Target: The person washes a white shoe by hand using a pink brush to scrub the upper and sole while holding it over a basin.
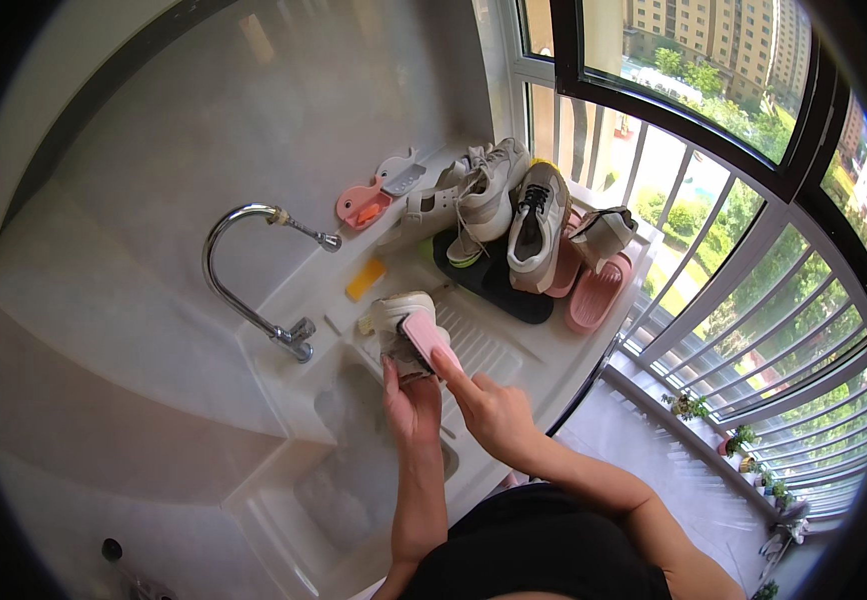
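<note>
My left hand (411,401) holds a white shoe (402,309) from below, over the edge between the sink basin (343,495) and its ribbed washboard (482,341). In my right hand (492,409) is a pink scrubbing brush (427,337), index finger stretched along its back. The brush's dark underside lies against the shoe's upper and hides part of it. Beyond the shoe, a yellow bar (365,280), perhaps soap, rests on the sink's ledge. What is in the basin is hard to make out.
A chrome faucet (235,225) arches at the left. Several sneakers (535,232) and pink slippers (598,296) crowd the counter's far end. Two whale-shaped soap holders, one pink (362,202) and one grey (401,174), stand by the wall. Barred windows (711,247) line the right, with potted plants (737,441) below.
</note>
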`<action>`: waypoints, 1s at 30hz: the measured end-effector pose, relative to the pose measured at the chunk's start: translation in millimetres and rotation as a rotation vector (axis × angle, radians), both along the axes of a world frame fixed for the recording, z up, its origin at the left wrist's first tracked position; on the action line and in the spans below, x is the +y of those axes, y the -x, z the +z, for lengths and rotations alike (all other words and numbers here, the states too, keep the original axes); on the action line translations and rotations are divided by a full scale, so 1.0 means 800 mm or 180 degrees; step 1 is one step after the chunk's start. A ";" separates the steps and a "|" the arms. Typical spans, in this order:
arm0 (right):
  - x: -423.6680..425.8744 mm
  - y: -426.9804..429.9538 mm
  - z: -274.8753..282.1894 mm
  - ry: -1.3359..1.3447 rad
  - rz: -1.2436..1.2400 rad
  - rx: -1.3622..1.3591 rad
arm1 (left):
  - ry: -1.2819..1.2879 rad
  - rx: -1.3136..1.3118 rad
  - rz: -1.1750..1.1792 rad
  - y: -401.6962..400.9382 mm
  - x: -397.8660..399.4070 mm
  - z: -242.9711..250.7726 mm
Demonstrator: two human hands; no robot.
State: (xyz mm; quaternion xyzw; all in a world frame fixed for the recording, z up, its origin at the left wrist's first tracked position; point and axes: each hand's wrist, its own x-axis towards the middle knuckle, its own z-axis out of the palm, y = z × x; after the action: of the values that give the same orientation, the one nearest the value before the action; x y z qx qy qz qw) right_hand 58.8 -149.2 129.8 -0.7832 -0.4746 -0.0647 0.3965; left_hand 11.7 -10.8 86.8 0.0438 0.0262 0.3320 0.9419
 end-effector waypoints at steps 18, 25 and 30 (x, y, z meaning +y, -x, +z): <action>0.013 -0.085 0.061 0.0687 0.0524 -0.1335 | -0.0506 0.0467 0.0188 0.001 -0.021 0.000; 0.013 -0.134 0.097 0.0991 0.0920 -0.2224 | -0.0667 0.0706 0.0302 0.005 -0.013 -0.003; 0.017 -0.111 0.077 0.0873 0.1333 -0.2111 | -0.0502 0.1022 0.0413 -0.005 -0.019 0.016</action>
State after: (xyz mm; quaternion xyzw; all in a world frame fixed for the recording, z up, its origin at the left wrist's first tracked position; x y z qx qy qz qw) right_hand 147.4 -135.6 191.1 -0.6519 -0.7299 -0.1677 0.1187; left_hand 15.6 -26.1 99.3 0.1681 0.1528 0.3818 0.8959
